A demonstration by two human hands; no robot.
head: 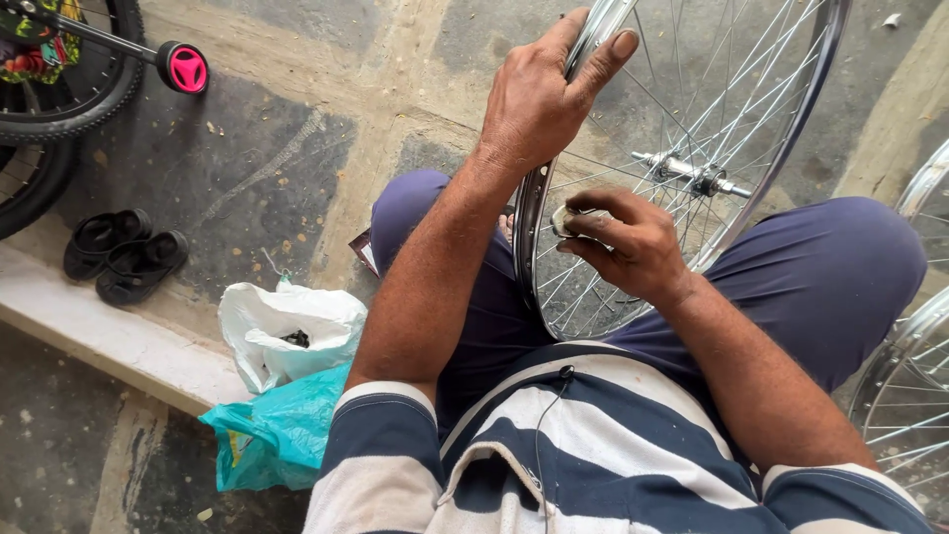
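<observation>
A: Where is the bicycle wheel [682, 148] in the picture?

B: In the upper right of the frame, standing upright between the knees of the seated person. The left hand [539, 94] is closed over the top of the shiny rim [529, 213], fingers curled around it. The right hand [623, 242] is lower, near the centre of the frame, and pinches a small pale tool [565, 220] against the spokes close to the rim. The two hands are apart.

A: How will the wheel handle, do you think?

B: I judge it light but stiff. The polished metal rim looks smooth, perhaps slippery, so a full grip over the rim seems the safe place. The thin spokes could bend, and the hub with its axle [687, 173] is greasy-looking, so I would not hold there.

A: And the place around?

B: The floor [287, 129] is rough grey stone with a low step. At lower left lie a white plastic bag [287, 331] and a teal bag [282, 430]. Black sandals [124, 252] lie at the left, and a pink pedal [185, 67] shows at upper left. More rims [905, 381] are at the right edge.
</observation>
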